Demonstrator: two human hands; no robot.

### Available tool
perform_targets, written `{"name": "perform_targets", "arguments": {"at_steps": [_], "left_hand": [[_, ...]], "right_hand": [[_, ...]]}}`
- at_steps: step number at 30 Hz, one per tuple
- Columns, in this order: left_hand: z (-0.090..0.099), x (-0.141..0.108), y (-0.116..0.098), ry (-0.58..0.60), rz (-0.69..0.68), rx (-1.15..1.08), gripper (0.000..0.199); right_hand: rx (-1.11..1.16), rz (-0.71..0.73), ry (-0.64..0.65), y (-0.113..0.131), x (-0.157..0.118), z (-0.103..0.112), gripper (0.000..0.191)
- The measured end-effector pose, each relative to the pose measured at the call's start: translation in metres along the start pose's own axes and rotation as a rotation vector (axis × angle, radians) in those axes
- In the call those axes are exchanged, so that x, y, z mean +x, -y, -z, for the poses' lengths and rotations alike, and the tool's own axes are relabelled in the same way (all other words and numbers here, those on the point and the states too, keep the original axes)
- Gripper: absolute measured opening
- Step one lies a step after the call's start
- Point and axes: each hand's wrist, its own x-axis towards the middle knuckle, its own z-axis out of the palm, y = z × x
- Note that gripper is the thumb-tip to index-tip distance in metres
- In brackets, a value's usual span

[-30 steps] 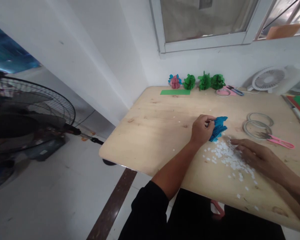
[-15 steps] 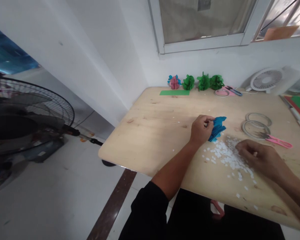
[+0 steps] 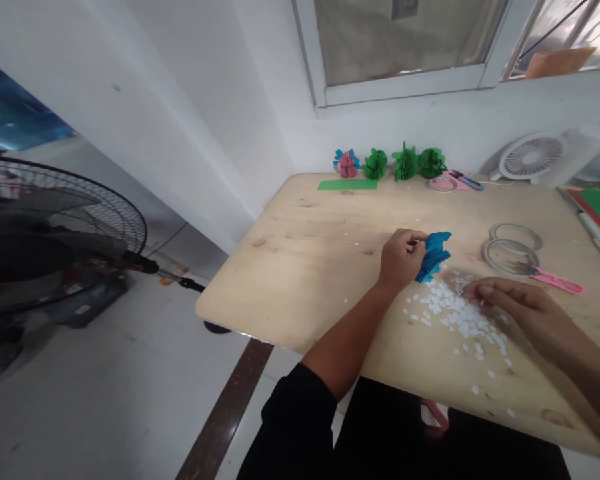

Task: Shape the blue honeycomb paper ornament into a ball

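My left hand (image 3: 401, 259) pinches a piece of blue pleated paper (image 3: 434, 256) with cut, jagged ends, holding it just above the wooden table. Beside it, a loose heap of small white paper bits (image 3: 453, 307) is spread over the tabletop. At the heap's right side is my right hand (image 3: 513, 301), its thumb and fingertips drawn together in a pinch over the bits. Whatever lies between those fingertips is too small to make out.
Right of the heap lie rolls of tape (image 3: 511, 256) and pink-handled thread snips (image 3: 555, 279). Along the wall sit green paper flowers (image 3: 406, 163), a pink-and-blue one (image 3: 347, 163), a green strip (image 3: 347, 185), blue snips (image 3: 467, 180) and a small white fan (image 3: 533, 157). A floor fan (image 3: 60, 233) stands left.
My right hand has shifted slightly left over the white bits, and its fingers now reach out in a pinch. The left hand and blue paper stay nearly still.
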Motion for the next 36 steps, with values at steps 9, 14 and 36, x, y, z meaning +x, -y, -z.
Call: {"name": "perform_targets", "arguments": {"at_steps": [9,14,36], "left_hand": [[0.0,0.0,0.001,0.001,-0.001,-0.019,0.015],[0.0,0.0,0.001,0.001,0.005,-0.012,0.016],[0.0,-0.001,0.004,-0.006,-0.002,-0.015,0.016]], "right_hand": [[0.251,-0.187,0.009,0.003,0.002,-0.002,0.063],[0.375,-0.274,0.005,-0.004,0.006,-0.003,0.057],[-0.096,0.143,-0.028,-0.031,0.018,-0.002,0.052]]}}
